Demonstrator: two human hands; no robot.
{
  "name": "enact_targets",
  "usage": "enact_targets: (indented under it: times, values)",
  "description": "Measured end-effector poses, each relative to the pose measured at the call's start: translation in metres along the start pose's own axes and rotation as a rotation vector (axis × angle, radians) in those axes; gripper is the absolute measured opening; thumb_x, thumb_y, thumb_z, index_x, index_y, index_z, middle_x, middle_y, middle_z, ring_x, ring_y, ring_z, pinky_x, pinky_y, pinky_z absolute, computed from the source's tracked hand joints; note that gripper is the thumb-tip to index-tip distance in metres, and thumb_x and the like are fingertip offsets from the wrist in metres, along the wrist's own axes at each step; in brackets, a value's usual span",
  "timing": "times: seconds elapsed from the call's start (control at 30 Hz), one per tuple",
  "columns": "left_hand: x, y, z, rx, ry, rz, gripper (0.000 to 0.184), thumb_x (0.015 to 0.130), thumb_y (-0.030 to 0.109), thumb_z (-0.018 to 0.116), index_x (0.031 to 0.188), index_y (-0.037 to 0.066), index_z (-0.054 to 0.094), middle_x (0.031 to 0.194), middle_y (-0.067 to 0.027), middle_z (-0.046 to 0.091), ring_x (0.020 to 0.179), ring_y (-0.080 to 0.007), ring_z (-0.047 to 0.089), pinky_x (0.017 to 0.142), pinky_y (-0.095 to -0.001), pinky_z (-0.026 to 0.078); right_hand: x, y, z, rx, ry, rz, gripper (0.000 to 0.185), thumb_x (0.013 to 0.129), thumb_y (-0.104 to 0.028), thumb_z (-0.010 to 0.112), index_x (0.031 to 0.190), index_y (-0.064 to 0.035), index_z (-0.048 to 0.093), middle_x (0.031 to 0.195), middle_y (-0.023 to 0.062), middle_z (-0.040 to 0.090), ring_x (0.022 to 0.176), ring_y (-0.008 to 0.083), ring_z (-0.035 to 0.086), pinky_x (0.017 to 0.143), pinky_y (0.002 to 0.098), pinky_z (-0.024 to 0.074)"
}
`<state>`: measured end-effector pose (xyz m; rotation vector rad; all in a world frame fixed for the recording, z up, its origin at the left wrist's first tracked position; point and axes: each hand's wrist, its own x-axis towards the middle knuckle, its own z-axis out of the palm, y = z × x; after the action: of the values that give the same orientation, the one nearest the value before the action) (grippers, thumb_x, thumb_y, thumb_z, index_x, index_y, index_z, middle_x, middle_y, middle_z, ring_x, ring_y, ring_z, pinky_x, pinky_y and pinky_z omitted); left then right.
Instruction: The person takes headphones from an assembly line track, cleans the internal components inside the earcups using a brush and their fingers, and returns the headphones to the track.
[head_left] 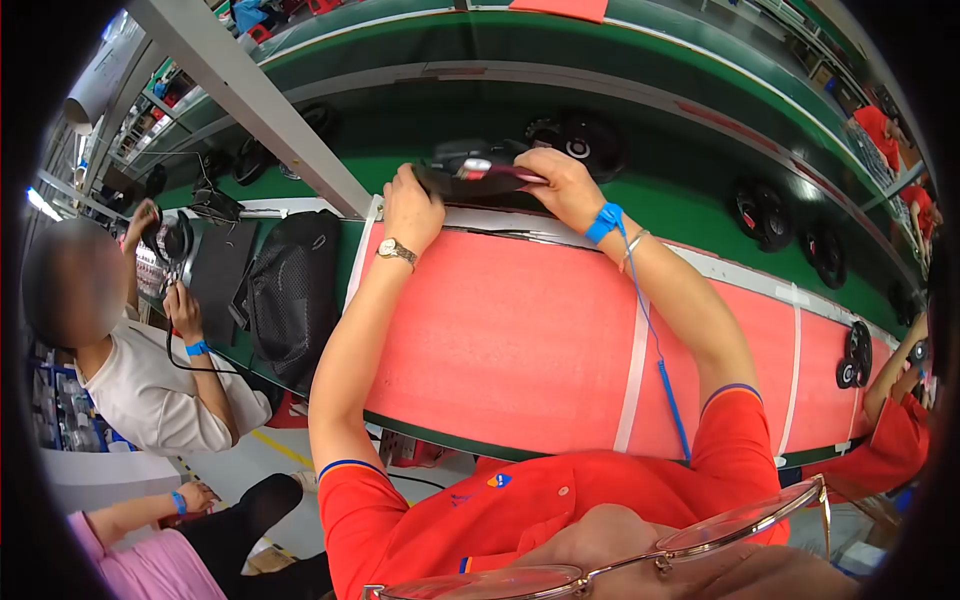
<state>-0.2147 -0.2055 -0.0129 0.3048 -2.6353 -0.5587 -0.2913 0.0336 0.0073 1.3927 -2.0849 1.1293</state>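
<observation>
My left hand [415, 212], with a watch on its wrist, grips the left end of a dark object [462, 178] that is blurred. At the object's right end, the fingers of my right hand [565, 185] are closed by a dark red, elongated part [520, 174]; whether it is a tool or part of the object I cannot tell. A blue strap with a coiled cord circles my right wrist. Both hands are raised at the far edge of the pink mat [500, 330], beside the green conveyor.
Round black units [580, 146] lie on the green belt [680, 190], several more to the right. A black bag [292, 290] stands left, beside a co-worker in white [165, 385]. A slanted metal post [260, 100] rises left of my hands. Another black unit [855, 356] lies right.
</observation>
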Motion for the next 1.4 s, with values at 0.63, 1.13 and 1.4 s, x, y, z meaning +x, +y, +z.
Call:
enact_targets:
  times: [0.63,1.13,1.4]
  values:
    - [0.104,0.029,0.05,0.219,0.262,0.119,0.035,0.083,0.031,0.061,0.1,0.0,0.059,0.107,-0.0169,0.06,0.109,-0.0348,0.05,0.083,-0.0507,0.046,0.056,0.049,0.076,1.157,0.349,1.303,0.024,0.096,-0.02,0.059,0.099,0.001,0.047,0.082,0.0128,0.058,0.06,0.0186,0.056,0.043,0.0263,0.0375]
    - [0.116,0.023,0.097,0.319,0.03,0.236,0.062,0.095,0.05,0.04,0.138,0.004,0.045,0.148,-0.0127,0.04,0.14,-0.029,0.032,0.112,-0.0563,0.023,0.001,-0.034,0.013,0.82,0.103,0.942,0.055,0.1,-0.023,0.05,0.146,0.0004,0.031,0.134,0.0122,0.05,0.101,0.0187,0.065,0.064,0.0241,0.0484]
    - [0.077,0.039,0.071,0.264,0.105,0.263,0.066,0.095,0.051,0.042,0.146,0.01,0.034,0.155,-0.0167,0.025,0.144,-0.0334,0.02,0.112,-0.0623,0.014,-0.125,-0.113,-0.103,0.76,0.193,0.956,0.029,0.1,-0.019,0.049,0.12,0.0005,0.055,0.093,0.0044,0.063,0.066,0.0078,0.056,0.057,0.0197,0.0421]
